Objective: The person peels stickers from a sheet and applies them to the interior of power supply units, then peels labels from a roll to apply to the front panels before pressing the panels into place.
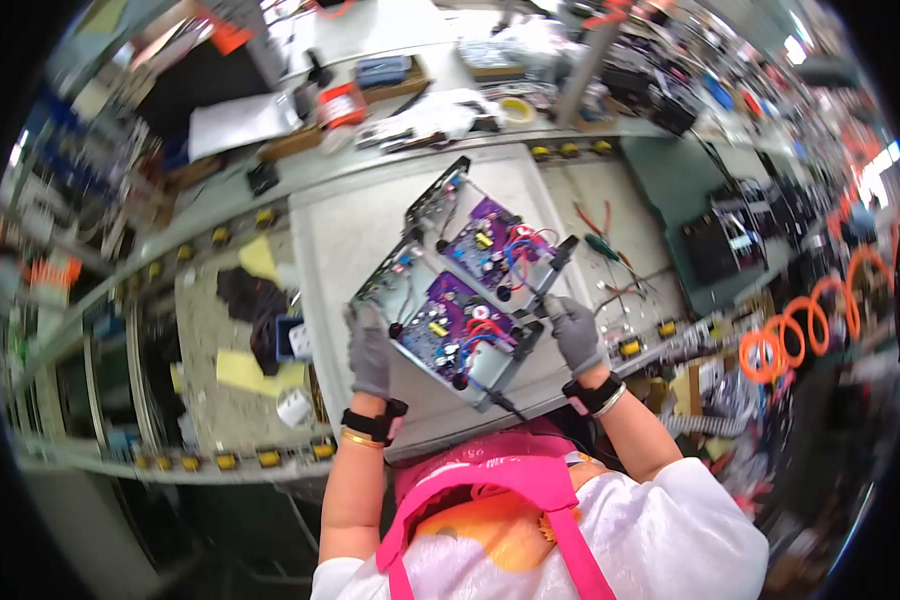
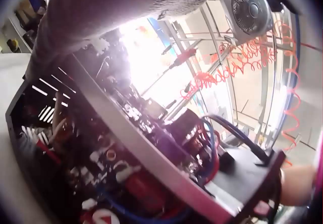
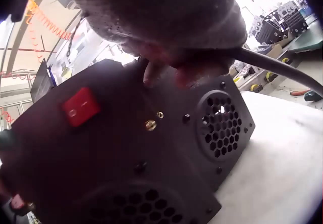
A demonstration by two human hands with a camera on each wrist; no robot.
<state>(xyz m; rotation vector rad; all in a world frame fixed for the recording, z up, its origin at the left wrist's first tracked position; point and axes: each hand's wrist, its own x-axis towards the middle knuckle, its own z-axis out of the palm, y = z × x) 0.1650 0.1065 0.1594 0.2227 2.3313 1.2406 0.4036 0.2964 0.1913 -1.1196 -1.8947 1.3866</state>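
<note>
Two open-topped metal chassis lie side by side at a slant in the head view, the nearer chassis [image 1: 425, 372] and the farther chassis [image 1: 460, 205]. Each carries a purple circuit board [image 1: 450, 318] with red and blue wires. My gloved left hand [image 1: 371, 352] grips the nearer chassis at its left corner, by the slotted black panel [image 2: 38, 108]. My gloved right hand [image 1: 575, 338] holds the black end panels where the chassis meet, bare fingertips [image 3: 154, 73] curled over the top. These panels bear a red switch [image 3: 81, 107] and honeycomb vents [image 3: 222, 125]. A grey cable [image 3: 282, 70] runs out under that hand.
A white board [image 1: 325, 235] lies under both chassis, between rows of yellow-black rollers [image 1: 270, 458]. Pliers [image 1: 602, 240] lie to the right, near a green mat [image 1: 670, 190]. Dark cloth [image 1: 250, 305] and yellow paper [image 1: 255, 372] lie left. A cluttered shelf [image 1: 440, 75] stands behind.
</note>
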